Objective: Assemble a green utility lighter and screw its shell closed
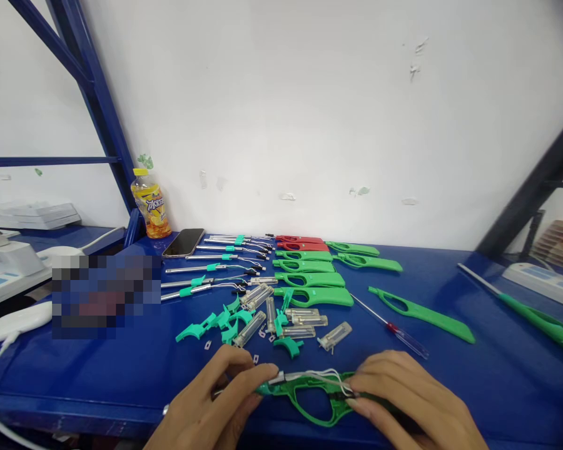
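At the table's front edge, a green lighter shell half [300,382] with a trigger loop lies between my hands. My left hand [220,394] is closed around the metal lighter tube [276,379] at the shell's front end, thumb and index finger pressing on it. White wires [331,373] arch from the tube along the shell. My right hand [403,390] grips the shell's handle end, its fingertips against the wires and a small black piece. My right fingers hide most of the handle. Just beyond lie turquoise triggers [288,345] and clear fuel tanks [335,335].
Several metal tubes with wires [211,267] lie at the back left, beside green shells [314,295] and red shells [304,245]. A screwdriver [406,340], another green shell [426,315] and a long lighter [535,319] lie rightward. A phone [184,242] and bottle [151,206] stand back left.
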Action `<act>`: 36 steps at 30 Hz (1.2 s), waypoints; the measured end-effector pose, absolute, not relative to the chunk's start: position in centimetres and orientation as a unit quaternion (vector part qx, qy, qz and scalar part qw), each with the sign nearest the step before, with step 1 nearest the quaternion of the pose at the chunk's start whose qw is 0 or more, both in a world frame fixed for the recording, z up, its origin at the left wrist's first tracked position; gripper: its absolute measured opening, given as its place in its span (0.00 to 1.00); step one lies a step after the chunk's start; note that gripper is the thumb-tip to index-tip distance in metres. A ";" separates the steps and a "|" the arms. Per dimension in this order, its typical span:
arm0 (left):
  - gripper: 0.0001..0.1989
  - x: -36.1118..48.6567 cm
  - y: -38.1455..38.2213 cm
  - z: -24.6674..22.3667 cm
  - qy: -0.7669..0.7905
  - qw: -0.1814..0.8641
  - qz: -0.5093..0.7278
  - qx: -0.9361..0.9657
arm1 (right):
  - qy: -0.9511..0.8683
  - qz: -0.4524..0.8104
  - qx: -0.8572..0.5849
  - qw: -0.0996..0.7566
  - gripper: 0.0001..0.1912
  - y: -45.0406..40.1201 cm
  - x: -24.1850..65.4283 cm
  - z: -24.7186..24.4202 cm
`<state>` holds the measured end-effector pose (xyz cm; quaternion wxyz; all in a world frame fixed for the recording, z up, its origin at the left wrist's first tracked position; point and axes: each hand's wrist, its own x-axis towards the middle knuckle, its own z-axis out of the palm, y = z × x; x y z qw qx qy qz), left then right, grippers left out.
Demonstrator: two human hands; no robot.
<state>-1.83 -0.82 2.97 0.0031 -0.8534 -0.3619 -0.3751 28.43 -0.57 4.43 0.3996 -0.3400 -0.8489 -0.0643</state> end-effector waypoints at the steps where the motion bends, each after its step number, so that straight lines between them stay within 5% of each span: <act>1: 0.17 -1.9 -0.8 3.0 -0.364 0.004 -0.366 -0.856 | -0.848 -0.062 -0.341 0.401 0.13 -0.6 28.4 4.4; 36: 0.15 -2.4 -0.8 2.5 -0.385 -0.035 -0.294 -0.874 | -0.846 -0.028 -0.364 0.389 0.13 -1.0 28.7 3.6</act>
